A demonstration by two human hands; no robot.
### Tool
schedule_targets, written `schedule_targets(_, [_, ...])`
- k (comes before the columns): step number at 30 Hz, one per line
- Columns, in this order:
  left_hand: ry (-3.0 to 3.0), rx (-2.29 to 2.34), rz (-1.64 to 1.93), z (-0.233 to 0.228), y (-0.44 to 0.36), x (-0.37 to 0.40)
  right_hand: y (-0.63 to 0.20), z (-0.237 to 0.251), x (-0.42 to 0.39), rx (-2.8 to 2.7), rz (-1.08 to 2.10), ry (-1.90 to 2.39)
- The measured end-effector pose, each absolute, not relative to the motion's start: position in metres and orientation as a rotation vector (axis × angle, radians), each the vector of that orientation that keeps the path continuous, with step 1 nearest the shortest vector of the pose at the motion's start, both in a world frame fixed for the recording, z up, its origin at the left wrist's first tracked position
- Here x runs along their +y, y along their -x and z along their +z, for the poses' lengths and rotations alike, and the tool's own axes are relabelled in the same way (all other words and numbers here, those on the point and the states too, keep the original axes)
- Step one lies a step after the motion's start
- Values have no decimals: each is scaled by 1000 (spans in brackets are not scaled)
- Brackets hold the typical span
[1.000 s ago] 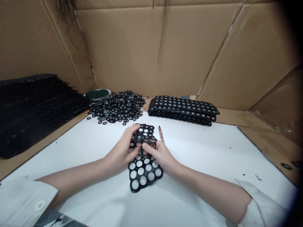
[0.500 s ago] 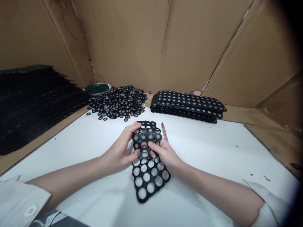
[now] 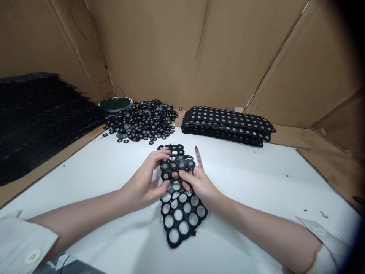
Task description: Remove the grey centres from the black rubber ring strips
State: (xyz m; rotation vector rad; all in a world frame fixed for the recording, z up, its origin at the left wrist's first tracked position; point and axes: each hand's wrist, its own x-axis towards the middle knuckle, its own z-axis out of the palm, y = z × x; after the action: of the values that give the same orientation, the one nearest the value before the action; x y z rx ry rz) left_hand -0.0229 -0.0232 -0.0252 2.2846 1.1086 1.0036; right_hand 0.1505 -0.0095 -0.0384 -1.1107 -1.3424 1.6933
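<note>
Sheet [image 3: 180, 213] runs near-to-far between my hands; left hand [image 3: 142, 182] and right hand [image 3: 199, 184] both pinch its far half.

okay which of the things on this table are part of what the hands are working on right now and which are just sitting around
In hand:
- black perforated sheet, held by left hand and right hand
- loose ring pile
- stacked filled sheets

Lying about:
- green dish
- black heap at far left
- cardboard walls
- red pen

Matt black rubbery perforated sheet [image 3: 179, 205] on smooth white paper [image 3: 251, 182]; brown cardboard walls [image 3: 159, 49].
</note>
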Motion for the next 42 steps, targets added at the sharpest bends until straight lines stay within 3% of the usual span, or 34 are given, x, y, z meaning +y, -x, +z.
schedule_targets(19, [-2415, 1333, 965, -19, 22, -28, -151, -47, -8, -1461, 1601, 1047])
schedule_targets(28, [-1754, 1574, 1630, -10, 34, -8, -148, -45, -13, -1549, 1601, 1031])
schedule_targets(33, [-2200, 1585, 1253, -13, 25, -23, -150, -41, -14, -1650, 1561, 994])
schedule_targets(42, [-2780, 1229, 1190, 1, 5, -33, -150, -44, -14, -1720, 1462, 894])
